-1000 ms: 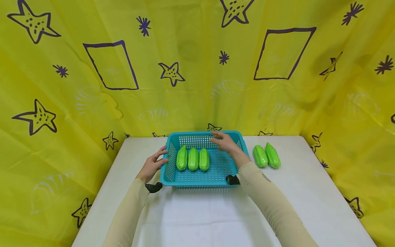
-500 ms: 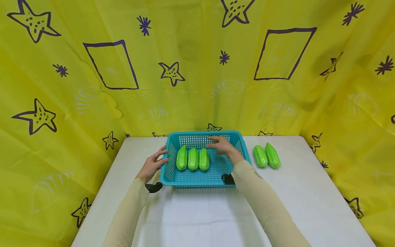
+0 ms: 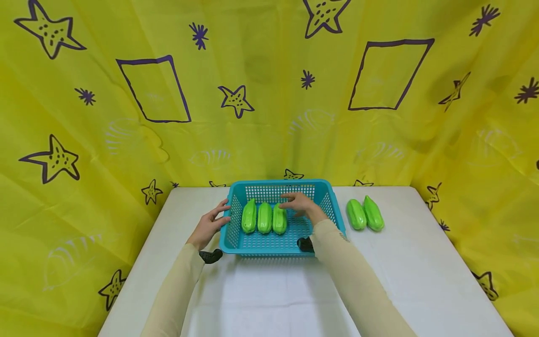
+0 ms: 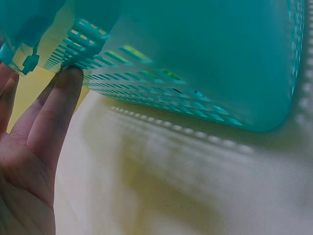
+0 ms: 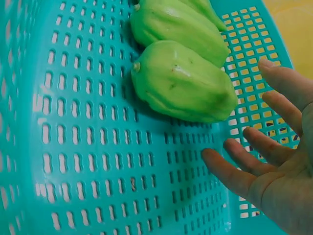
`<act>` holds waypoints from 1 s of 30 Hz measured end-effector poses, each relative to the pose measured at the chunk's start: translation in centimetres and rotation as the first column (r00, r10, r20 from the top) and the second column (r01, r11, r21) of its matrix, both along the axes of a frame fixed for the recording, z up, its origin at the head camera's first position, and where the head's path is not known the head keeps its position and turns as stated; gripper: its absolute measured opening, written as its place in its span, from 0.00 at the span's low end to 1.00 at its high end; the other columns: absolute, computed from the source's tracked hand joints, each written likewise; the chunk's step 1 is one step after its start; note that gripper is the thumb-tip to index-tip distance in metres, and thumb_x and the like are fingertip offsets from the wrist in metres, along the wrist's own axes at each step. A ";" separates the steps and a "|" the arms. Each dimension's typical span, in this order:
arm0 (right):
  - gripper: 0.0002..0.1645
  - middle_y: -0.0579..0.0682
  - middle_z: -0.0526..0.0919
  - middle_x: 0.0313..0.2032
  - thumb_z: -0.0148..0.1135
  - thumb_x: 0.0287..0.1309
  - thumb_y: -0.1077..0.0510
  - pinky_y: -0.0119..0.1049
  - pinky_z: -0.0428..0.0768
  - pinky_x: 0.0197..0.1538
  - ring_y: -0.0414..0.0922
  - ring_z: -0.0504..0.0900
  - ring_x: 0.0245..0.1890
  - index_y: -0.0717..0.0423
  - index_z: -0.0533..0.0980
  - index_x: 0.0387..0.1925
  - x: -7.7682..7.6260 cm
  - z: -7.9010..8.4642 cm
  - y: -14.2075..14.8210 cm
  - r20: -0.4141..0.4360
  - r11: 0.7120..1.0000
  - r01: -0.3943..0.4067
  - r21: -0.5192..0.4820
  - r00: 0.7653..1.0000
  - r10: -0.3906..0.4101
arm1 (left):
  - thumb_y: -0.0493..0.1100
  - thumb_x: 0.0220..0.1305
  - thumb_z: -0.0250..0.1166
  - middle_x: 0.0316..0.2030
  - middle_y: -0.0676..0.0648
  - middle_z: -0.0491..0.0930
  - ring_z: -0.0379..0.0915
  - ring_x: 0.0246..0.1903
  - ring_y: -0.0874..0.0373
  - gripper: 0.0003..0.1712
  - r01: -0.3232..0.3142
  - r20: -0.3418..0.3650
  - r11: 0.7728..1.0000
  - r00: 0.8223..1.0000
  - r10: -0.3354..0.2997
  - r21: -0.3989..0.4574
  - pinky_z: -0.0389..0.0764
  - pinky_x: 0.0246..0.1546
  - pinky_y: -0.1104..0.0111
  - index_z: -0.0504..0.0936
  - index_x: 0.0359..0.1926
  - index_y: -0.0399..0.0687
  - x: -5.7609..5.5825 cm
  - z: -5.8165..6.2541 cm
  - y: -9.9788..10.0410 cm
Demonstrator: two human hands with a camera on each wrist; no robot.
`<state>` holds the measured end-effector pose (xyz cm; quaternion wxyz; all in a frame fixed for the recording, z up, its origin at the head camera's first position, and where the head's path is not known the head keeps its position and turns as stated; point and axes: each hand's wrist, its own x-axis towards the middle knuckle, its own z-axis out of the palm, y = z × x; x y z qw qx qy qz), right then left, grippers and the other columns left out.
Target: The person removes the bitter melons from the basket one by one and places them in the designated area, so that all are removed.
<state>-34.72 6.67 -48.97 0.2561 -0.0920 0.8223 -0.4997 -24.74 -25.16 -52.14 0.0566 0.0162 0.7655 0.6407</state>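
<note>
A blue-green plastic basket point(image 3: 265, 242) stands on the table, with three long ribbed green fruits, like unripe papayas, side by side in its left half. At its left wall, my left hand point(image 3: 206, 228) touches the outside with outstretched fingers; the left wrist view shows a fingertip point(image 4: 72, 73) against the perforated wall. My right hand point(image 3: 302, 204) hovers inside the basket, beside and partly over the rightmost fruit point(image 3: 279, 223). In the right wrist view, its spread fingers hold nothing and stay apart from the nearest fruit point(image 5: 183, 81).
Two more green fruits point(image 3: 365, 214) lie together on the white table point(image 3: 421, 262), right of the basket. Yellow curtains point(image 3: 269, 140) printed with starfish enclose the table at the back and both sides.
My right hand has moved left and slightly nearer inside the basket, toward the rightmost fruit there. The left hand, the basket and the fruits have kept their places.
</note>
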 end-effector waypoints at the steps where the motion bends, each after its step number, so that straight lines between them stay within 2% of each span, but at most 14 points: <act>1: 0.33 0.65 0.62 0.68 0.62 0.65 0.55 0.57 0.75 0.58 0.62 0.64 0.66 0.54 0.66 0.70 0.1 -0.1 -0.1 0.004 1.000 0.002 0.002 1.000 -0.002 | 0.48 0.68 0.63 0.74 0.62 0.52 0.43 0.74 0.50 0.29 0.003 -0.003 1.000 1.000 -0.003 0.000 0.67 0.63 0.47 0.70 0.67 0.47 0.0 0.0 0.0; 9: 0.33 0.64 0.63 0.68 0.62 0.65 0.57 0.59 0.75 0.57 0.63 0.63 0.67 0.56 0.66 0.69 0.4 -0.4 -0.6 0.064 0.999 -0.028 0.019 0.998 0.027 | 0.47 0.68 0.64 0.75 0.59 0.51 0.45 0.74 0.49 0.30 0.021 -0.011 1.000 1.000 -0.020 0.024 0.65 0.64 0.45 0.69 0.68 0.45 -0.1 -0.2 -0.1; 16: 0.35 0.61 0.61 0.70 0.64 0.63 0.60 0.56 0.77 0.55 0.60 0.65 0.66 0.53 0.65 0.70 0.5 -0.6 -1.1 0.122 0.999 -0.050 0.019 0.991 0.047 | 0.46 0.68 0.64 0.75 0.60 0.52 0.47 0.73 0.50 0.29 0.018 -0.009 0.999 1.000 -0.017 0.031 0.67 0.63 0.47 0.69 0.67 0.45 -0.1 -0.3 -0.1; 25: 0.37 0.64 0.57 0.72 0.63 0.63 0.63 0.53 0.79 0.53 0.61 0.62 0.68 0.51 0.64 0.72 0.6 -0.9 -1.5 0.111 0.998 -0.052 0.044 0.993 0.046 | 0.47 0.68 0.63 0.75 0.58 0.50 0.46 0.74 0.48 0.31 0.021 0.001 0.999 1.000 -0.021 0.028 0.66 0.64 0.46 0.68 0.68 0.44 -0.2 -0.3 -0.1; 27: 0.37 0.64 0.56 0.72 0.62 0.63 0.65 0.53 0.79 0.54 0.61 0.62 0.68 0.51 0.63 0.72 0.8 -0.9 -1.6 0.105 0.998 -0.050 0.044 0.993 0.045 | 0.45 0.69 0.62 0.76 0.56 0.49 0.45 0.74 0.46 0.31 0.026 0.012 0.999 1.000 -0.026 0.033 0.66 0.64 0.46 0.67 0.69 0.42 0.1 0.4 0.0; 30: 0.36 0.64 0.56 0.72 0.59 0.65 0.66 0.54 0.78 0.55 0.61 0.60 0.69 0.51 0.62 0.72 1.0 -0.7 -1.6 0.102 0.998 -0.051 0.041 0.994 0.046 | 0.45 0.69 0.62 0.76 0.57 0.49 0.45 0.74 0.46 0.31 0.028 0.008 0.999 1.000 -0.028 0.034 0.67 0.63 0.47 0.67 0.69 0.42 0.1 0.4 -0.1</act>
